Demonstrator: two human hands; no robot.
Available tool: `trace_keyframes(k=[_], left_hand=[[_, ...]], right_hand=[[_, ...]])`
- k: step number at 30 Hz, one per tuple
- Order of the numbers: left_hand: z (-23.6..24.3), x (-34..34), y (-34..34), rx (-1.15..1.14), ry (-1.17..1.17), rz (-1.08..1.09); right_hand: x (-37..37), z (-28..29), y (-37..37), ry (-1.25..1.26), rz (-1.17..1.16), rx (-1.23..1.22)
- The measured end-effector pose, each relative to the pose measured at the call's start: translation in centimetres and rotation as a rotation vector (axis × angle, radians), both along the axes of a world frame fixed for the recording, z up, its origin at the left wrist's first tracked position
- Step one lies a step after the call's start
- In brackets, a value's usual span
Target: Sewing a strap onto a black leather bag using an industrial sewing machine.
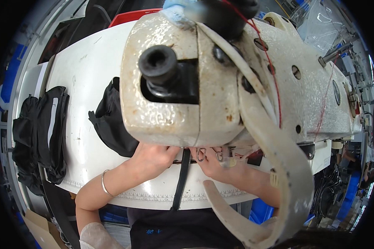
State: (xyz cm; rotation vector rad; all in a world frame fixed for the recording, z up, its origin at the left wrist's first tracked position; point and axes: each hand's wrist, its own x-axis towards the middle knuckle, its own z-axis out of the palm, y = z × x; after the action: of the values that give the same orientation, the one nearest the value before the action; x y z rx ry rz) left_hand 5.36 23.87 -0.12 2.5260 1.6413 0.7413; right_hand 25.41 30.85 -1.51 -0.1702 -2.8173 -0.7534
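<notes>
Black, narrow and looking like zipper tape, the strip [180, 182] runs out between my two hands, from beneath the off-white sewing machine [162, 118] down across the white table [81, 141], its loose end just over the front edge. My left hand [154, 158] is curled on one side of it and my right hand [212, 164] lies on the other, but the machine head hides my fingertips, so I cannot tell whether either one is gripping. With my fingers this far under the head, one could get caught by the needle if a hand strays too close, though I cannot see the needle from above. The strip could skew if my hands pull unevenly, and its hanging end could drag if it snags on the edge or on my dark apron [174, 234]. The red thread [277, 97] could tangle if it goes slack near the curved beige arm [297, 178]. As for writing, a ruler scale [151, 196] with small numerals is printed along the table's front edge and blue characters [154, 231] mark the apron; on the folded black fabric [52, 157], the white strip [53, 118] shows no lettering I can make out
</notes>
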Motion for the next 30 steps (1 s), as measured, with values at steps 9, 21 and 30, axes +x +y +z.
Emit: trace_keyframes(k=[9, 21, 30], left_hand=[[-1.3, -1.0, 0.2, 0.017, 0.059, 0.009], [-0.7, 0.0, 1.3, 0.141, 0.036, 0.023], [3.5, 0.0, -0.1, 0.039, 0.062, 0.004]], right_hand=[[-0.8, 0.8, 0.9, -0.062, -0.023, -0.142], [0.9, -1.2, 1.7, 0.549, -0.010, -0.621], [-0.1, 1.6, 1.2, 0.186, 0.315, -0.268]])
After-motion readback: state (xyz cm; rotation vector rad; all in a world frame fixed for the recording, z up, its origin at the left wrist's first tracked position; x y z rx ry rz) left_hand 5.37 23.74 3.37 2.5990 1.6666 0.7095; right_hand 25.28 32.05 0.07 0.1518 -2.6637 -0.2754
